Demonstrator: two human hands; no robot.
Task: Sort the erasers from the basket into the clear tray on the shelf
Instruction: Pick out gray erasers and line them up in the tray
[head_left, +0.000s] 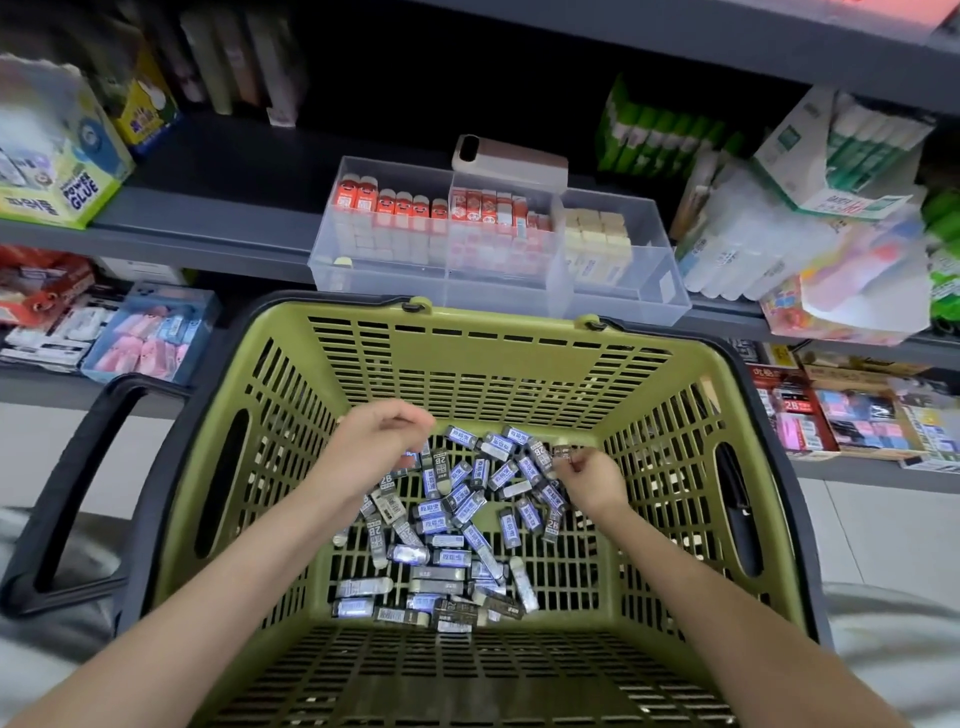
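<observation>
Inside the basket (493, 376), our right hand (592, 478) pinching one eraser (563, 452), our left hand (382, 441) curled above the erasers (447, 525), its grasp we cannot tell.

Dark grey shelving (208, 231) crowded with stationery boxes (57, 171) stands over a pale tiled floor (857, 530).

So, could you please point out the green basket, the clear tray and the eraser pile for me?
green basket (467, 375), head view, on the solid band of its far wall.
clear tray (623, 304), head view, on the front wall of its right compartment.
eraser pile (434, 524), head view, on a blue-labelled eraser mid-pile.
</observation>
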